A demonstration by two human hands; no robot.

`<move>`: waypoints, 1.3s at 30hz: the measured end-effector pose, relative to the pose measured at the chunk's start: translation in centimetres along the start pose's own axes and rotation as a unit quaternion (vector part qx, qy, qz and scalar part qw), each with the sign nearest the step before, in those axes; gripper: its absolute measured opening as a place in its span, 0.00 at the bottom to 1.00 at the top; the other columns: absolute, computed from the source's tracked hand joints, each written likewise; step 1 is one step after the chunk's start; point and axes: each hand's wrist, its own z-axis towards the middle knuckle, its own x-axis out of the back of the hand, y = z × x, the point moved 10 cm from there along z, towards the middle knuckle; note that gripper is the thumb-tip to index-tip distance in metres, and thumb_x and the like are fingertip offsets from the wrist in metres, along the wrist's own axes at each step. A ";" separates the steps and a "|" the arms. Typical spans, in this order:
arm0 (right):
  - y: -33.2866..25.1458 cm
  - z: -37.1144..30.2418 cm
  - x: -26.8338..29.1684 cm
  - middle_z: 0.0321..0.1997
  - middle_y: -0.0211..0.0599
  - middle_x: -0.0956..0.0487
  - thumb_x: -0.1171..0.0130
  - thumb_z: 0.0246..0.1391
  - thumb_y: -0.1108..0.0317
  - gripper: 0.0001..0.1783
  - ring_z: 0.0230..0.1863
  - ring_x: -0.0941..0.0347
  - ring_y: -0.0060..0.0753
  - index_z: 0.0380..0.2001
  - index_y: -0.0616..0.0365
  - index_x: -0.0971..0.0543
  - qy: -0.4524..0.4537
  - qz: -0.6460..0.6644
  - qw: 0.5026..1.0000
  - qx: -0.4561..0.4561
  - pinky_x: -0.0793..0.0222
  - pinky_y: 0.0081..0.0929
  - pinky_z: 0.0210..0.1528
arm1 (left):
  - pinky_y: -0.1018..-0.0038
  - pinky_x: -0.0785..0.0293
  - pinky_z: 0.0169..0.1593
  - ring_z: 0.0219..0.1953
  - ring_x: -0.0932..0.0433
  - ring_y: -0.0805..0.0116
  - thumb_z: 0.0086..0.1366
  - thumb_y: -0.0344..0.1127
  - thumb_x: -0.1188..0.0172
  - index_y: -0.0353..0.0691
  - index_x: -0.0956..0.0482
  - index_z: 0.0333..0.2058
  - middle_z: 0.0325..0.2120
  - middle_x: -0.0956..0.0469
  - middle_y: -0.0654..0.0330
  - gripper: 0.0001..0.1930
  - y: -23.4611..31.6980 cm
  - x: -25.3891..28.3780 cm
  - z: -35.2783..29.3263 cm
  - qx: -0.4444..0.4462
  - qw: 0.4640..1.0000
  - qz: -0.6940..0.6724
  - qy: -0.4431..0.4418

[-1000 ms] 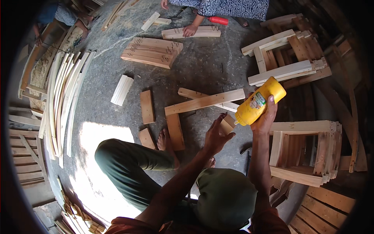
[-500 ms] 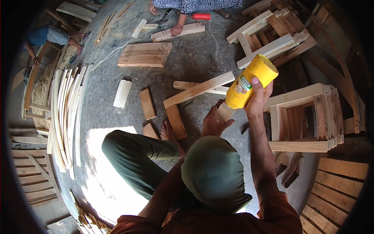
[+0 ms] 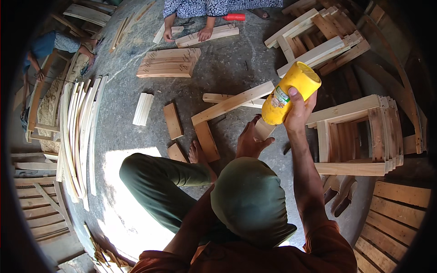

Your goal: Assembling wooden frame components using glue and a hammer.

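My right hand (image 3: 299, 111) is wrapped round a large yellow plastic bottle (image 3: 289, 93), tipped with its base up and its lower end toward a wooden piece. That wooden piece (image 3: 264, 130) is gripped in my left hand (image 3: 248, 142), thumb along its near side. The bottle's lower end overlaps the wood from here, so I cannot tell whether they touch. Just beyond, a long wooden bar (image 3: 232, 103) lies across another bar (image 3: 214, 98), and its near end rests by a short board (image 3: 206, 142). My bare foot (image 3: 196, 154) is beside that board.
Stacked wooden frames (image 3: 350, 167) stand at the right, with more frames (image 3: 314, 57) behind. Thin strips (image 3: 82, 136) lie at the left. Ahead are a board stack (image 3: 166, 63), a small bundle (image 3: 143, 109) and a red bottle (image 3: 235, 17). Two other people work at the far side and left.
The yellow bottle and my right hand have shifted slightly left and down. Across the floor, another person's second hand has come down onto the small wooden pieces.
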 end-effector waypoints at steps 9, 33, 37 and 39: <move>0.3 0.0 0.2 0.42 0.39 0.25 0.40 0.55 0.60 0.26 0.39 0.26 0.29 0.52 0.62 0.33 0.028 0.029 0.999 0.010 0.27 0.28 0.43 | 0.60 0.28 0.56 0.54 0.25 0.48 0.44 0.37 0.24 0.38 0.36 0.60 0.52 0.26 0.47 0.44 -0.1 0.2 0.1 -0.010 1.000 0.013 0.005; 7.4 -1.5 4.8 0.38 0.39 0.25 0.42 0.58 0.54 0.21 0.35 0.22 0.35 0.47 0.56 0.32 0.141 0.172 0.951 -0.212 0.22 0.36 0.37 | 0.64 0.27 0.56 0.54 0.24 0.54 0.45 0.35 0.24 0.39 0.35 0.62 0.52 0.26 0.49 0.44 -0.6 1.2 0.3 -0.018 0.999 -0.039 0.020; 14.2 -5.5 6.6 0.38 0.39 0.22 0.45 0.60 0.47 0.23 0.38 0.22 0.38 0.48 0.52 0.30 0.141 0.311 0.869 -0.358 0.22 0.39 0.42 | 0.70 0.27 0.54 0.51 0.25 0.68 0.47 0.32 0.24 0.34 0.36 0.61 0.52 0.25 0.53 0.42 0.1 -0.1 0.7 -0.075 0.996 -0.040 0.024; 17.4 -8.5 5.6 0.41 0.37 0.20 0.53 0.64 0.46 0.22 0.42 0.22 0.38 0.47 0.51 0.27 0.155 0.397 0.788 -0.444 0.24 0.38 0.47 | 0.70 0.27 0.54 0.52 0.26 0.69 0.48 0.32 0.24 0.34 0.36 0.61 0.51 0.25 0.54 0.42 -0.5 -0.1 1.0 -0.071 0.996 -0.049 0.024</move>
